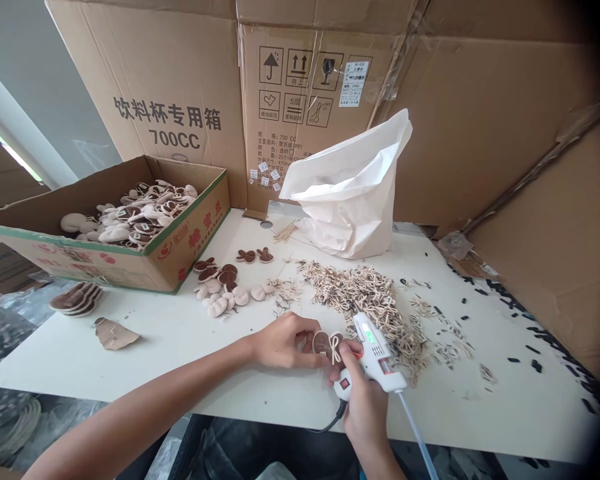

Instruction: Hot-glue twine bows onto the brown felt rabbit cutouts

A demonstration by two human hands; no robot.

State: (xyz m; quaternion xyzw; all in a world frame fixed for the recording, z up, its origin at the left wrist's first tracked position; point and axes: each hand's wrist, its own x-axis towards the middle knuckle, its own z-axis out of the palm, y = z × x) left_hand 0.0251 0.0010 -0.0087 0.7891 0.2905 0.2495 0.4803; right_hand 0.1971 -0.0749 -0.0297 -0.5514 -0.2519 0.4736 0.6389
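Note:
My left hand (287, 341) is closed on the edge of a small brown plush piece (321, 343), held just above the white table. A cream cord bow (335, 348) lies on its face. My right hand (364, 393) is wrapped round a white hot glue gun (377, 350), with a glue stick coming out of its rear end. The right thumb and a fingertip also touch the plush piece beside the bow. A white switch with a red button (345, 384) sits under the right hand on a black cable. Behind the glue gun spreads a heap of cream cord bows (350, 290).
Brown and cream plush pieces (225, 275) lie left of the heap. A green-edged carton (180, 257) full of plush pieces stands at the left, near stacked brown pieces (76, 298) and a cardboard scrap (114, 333). A white bag (350, 213) stands behind; black bits (536, 366) litter the right.

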